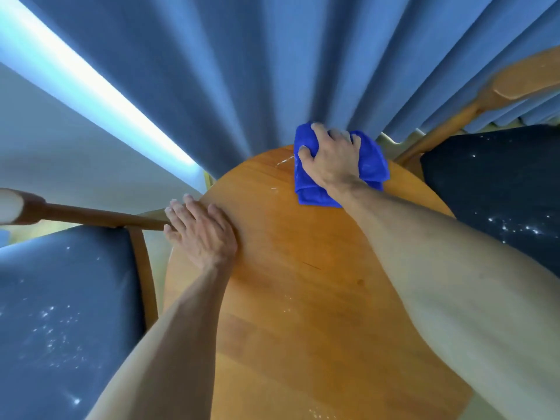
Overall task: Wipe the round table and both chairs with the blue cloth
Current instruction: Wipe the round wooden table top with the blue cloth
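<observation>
Blue cloth under right hand; left hand flat.

Bright window glare, warped edges

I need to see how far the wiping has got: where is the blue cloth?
In the head view, the cloth lies at the table's far edge by the curtain, gripped under the right hand.
</observation>
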A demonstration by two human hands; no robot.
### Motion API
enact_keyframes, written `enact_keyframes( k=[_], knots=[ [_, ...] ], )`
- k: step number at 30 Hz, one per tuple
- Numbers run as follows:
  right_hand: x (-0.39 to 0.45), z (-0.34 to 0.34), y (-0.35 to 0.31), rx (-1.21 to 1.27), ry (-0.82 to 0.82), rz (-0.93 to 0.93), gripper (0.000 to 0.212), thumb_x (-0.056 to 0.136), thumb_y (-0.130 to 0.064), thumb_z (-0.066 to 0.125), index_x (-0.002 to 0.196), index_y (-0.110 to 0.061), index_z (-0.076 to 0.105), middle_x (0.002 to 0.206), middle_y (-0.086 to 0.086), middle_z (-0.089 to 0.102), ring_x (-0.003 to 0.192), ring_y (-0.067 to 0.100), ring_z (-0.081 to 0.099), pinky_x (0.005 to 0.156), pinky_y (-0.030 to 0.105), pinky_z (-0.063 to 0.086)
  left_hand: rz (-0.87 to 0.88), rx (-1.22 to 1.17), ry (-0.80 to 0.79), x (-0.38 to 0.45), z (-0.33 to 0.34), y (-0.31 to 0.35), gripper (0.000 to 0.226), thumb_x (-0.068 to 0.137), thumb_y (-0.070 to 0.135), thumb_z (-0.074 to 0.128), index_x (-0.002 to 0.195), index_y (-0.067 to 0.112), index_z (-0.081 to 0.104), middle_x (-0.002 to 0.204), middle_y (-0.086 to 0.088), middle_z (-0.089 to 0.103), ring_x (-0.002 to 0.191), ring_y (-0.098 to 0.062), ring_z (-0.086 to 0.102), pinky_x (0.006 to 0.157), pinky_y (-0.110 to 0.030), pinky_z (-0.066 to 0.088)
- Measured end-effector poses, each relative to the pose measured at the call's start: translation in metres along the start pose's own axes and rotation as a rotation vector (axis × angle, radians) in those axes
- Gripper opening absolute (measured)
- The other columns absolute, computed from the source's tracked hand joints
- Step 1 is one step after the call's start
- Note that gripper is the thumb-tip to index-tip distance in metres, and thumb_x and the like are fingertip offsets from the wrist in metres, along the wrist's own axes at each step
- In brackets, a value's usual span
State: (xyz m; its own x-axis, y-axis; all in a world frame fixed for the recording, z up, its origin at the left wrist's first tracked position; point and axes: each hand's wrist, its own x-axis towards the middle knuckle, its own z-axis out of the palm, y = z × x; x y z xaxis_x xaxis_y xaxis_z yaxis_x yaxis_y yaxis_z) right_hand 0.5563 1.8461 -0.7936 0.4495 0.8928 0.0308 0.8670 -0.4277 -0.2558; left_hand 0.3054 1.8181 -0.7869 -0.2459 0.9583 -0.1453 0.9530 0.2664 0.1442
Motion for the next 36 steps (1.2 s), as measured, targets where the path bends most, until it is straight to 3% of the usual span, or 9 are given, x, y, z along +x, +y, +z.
enact_keyframes(
  k=[5,10,14,17,20,25,30,36],
  knots=[
    [-0.009,0.025,-0.096,0.054,-0.079,-0.278,0.046,0.083,-0.051,0.046,0.118,-0.026,0.063,0.094,0.003,0.069,0.098,0.028,0.057,0.101,0.042,0.032,0.032,-0.083,0.033,0.019,-0.002,-0.025,0.050,0.101,0.030,0.021,0.145,0.011,0.034,0.132,-0.011,0.056,0.133,-0.027,0.041,0.116,-0.052,0.009],
    [-0.063,0.046,-0.165,0.119,-0.087,-0.538,0.047,0.089,-0.048,0.036,0.114,-0.023,0.067,0.094,0.004,0.068,0.104,0.026,0.057,0.110,0.048,0.028,0.033,-0.115,0.071,0.035,-0.017,-0.055,0.051,0.095,0.011,0.034,0.146,0.014,0.035,0.134,-0.007,0.056,0.133,-0.022,0.043,0.117,-0.051,0.008],
    [-0.114,0.053,-0.192,0.117,-0.083,-0.619,0.045,0.092,-0.042,0.040,0.124,-0.021,0.064,0.116,0.007,0.066,0.121,0.026,0.052,0.115,0.050,0.022,0.084,-0.134,0.087,0.040,-0.030,-0.083,0.058,0.089,0.005,0.038,0.147,0.015,0.036,0.134,-0.007,0.055,0.131,-0.022,0.043,0.117,-0.048,0.012],
    [-0.141,0.049,-0.191,0.063,-0.106,-0.587,0.052,0.091,-0.048,0.044,0.136,-0.024,0.054,0.143,0.009,0.052,0.139,0.026,0.039,0.118,0.052,0.019,0.120,-0.150,0.080,0.036,-0.032,-0.103,0.053,0.094,0.007,0.035,0.146,0.014,0.037,0.138,-0.007,0.053,0.132,-0.022,0.042,0.115,-0.046,0.020],
    [-0.162,0.046,-0.179,0.007,-0.122,-0.546,0.062,0.090,-0.055,0.043,0.146,-0.028,0.043,0.157,0.008,0.036,0.148,0.024,0.025,0.118,0.054,0.017,0.153,-0.159,0.053,0.023,-0.031,-0.111,0.048,0.098,0.012,0.034,0.146,0.013,0.036,0.143,-0.010,0.049,0.136,-0.025,0.039,0.114,-0.045,0.023],
    [-0.163,0.036,-0.133,-0.013,-0.074,-0.507,0.061,0.092,-0.056,0.042,0.147,-0.031,0.041,0.157,0.007,0.035,0.148,0.023,0.026,0.116,0.055,0.022,0.309,-0.035,0.002,-0.015,-0.029,-0.094,0.048,0.100,0.022,0.034,0.147,0.011,0.033,0.151,-0.014,0.037,0.141,-0.030,0.030,0.113,-0.046,0.024],
    [-0.130,0.019,-0.048,-0.075,0.022,-0.199,0.061,0.091,-0.056,0.043,0.145,-0.029,0.043,0.155,0.011,0.039,0.146,0.028,0.030,0.113,0.059,0.022,0.373,0.026,-0.090,-0.060,-0.016,-0.042,0.054,0.101,0.029,0.028,0.153,0.015,0.021,0.160,-0.017,0.018,0.148,-0.033,0.012,0.118,-0.046,0.013],
    [-0.146,-0.010,0.064,-0.110,0.073,0.051,0.060,0.094,-0.057,0.039,0.147,-0.029,0.041,0.155,0.013,0.038,0.146,0.030,0.029,0.110,0.062,0.025,0.446,0.035,-0.162,-0.140,0.016,0.036,0.054,0.100,0.032,0.029,0.151,0.017,0.021,0.162,-0.019,0.009,0.149,-0.036,0.006,0.117,-0.049,0.014]
  ],
)
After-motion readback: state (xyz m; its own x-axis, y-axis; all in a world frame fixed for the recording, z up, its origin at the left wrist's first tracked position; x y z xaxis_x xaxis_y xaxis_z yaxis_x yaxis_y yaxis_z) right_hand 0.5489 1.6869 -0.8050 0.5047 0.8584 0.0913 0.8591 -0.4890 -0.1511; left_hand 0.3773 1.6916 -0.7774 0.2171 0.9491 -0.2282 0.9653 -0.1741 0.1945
